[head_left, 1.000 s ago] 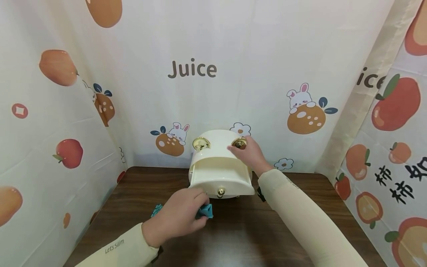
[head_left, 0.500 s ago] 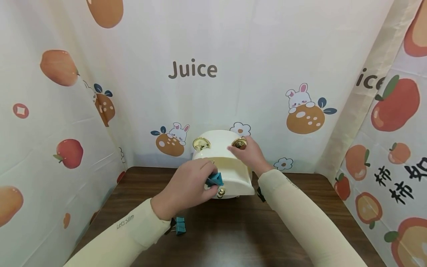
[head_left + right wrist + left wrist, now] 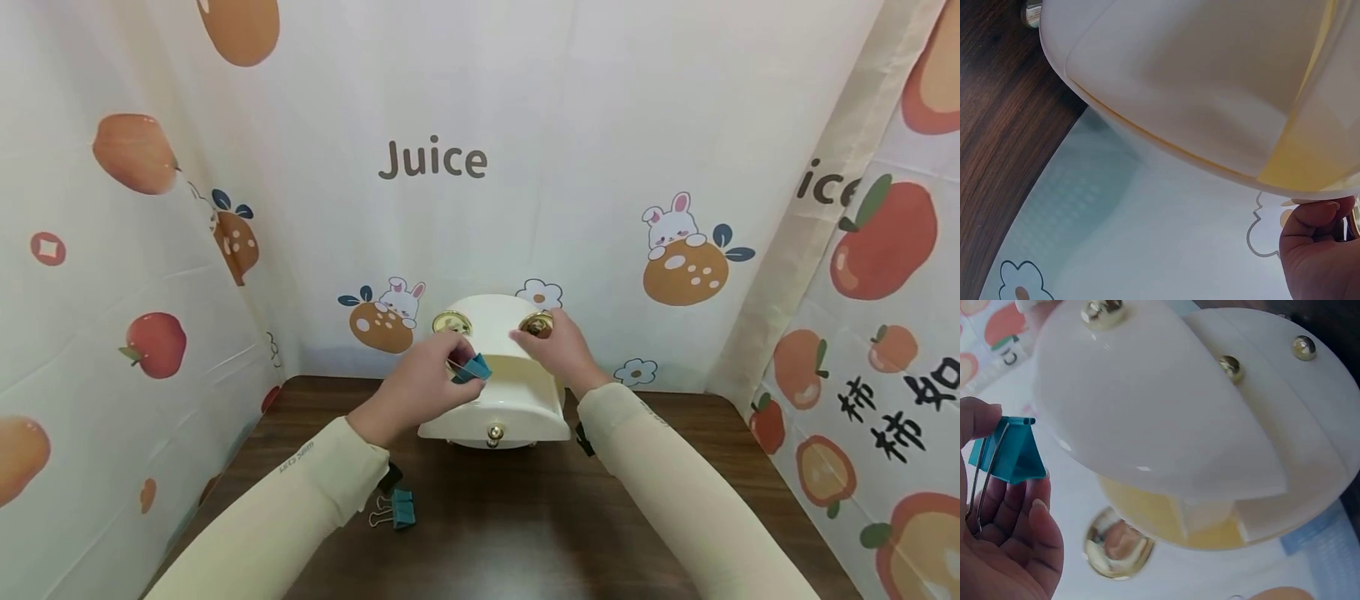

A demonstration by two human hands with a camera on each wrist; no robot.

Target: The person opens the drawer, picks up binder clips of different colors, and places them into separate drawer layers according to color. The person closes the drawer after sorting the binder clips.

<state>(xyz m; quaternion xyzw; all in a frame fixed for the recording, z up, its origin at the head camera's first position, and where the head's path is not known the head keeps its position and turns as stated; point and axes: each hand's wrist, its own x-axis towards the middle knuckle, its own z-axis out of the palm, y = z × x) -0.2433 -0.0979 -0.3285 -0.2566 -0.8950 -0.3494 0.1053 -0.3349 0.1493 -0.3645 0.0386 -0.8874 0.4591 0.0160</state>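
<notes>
My left hand (image 3: 420, 379) pinches a teal binder clip (image 3: 474, 368) between thumb and fingers, over the pulled-out drawer of a small cream cabinet (image 3: 491, 312). In the left wrist view the clip (image 3: 1017, 453) has its wire handles toward the palm. The drawer front (image 3: 450, 423) bears a small gold knob (image 3: 495, 434). With thumb and fingers, my right hand (image 3: 566, 354) grips the right gold round fitting (image 3: 536, 323) on the cabinet's top. The left gold fitting (image 3: 452, 321) is partly behind my left hand.
A second teal binder clip (image 3: 403, 509) lies on the dark wood table (image 3: 525, 533), close to my left wrist. Behind the cabinet hangs a white fruit-print curtain (image 3: 585, 108), which also lines both sides.
My left hand has lifted the binder clip from in front of the cabinet up and over the drawer. The second clip came into fuller view. My right hand stays on the fitting.
</notes>
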